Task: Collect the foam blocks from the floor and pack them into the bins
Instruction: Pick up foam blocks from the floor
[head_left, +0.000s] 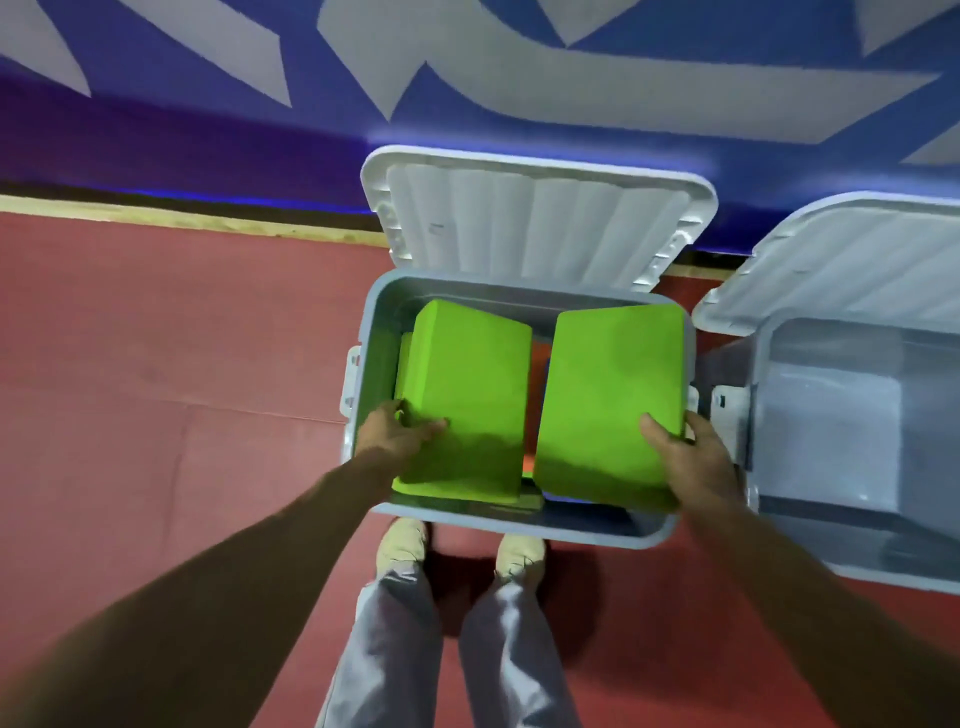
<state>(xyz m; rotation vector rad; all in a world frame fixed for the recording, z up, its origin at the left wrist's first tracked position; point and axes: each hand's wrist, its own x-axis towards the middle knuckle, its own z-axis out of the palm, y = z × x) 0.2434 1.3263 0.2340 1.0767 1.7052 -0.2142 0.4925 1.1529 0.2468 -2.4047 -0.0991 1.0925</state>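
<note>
Two green foam blocks, grey bin (597, 535) beneath fingers (431, 427). Side of left block (462, 395) gripped by left hand (397, 434); right block (613, 395) by right hand (683, 454). Likely light, squashy, grippy: hold sides.

Matt, fine-grained green foam on both the left block (462, 395) in the left hand (400, 431) and the right block (608, 400) in the right hand (685, 457). Around them the bin (519, 525) is smooth, faintly glossy grey plastic. Beyond, a ribbed white plastic lid (535, 223).

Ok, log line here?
left hand grips left green foam block | right hand grips right green foam block | both over open grey plastic bin
</note>
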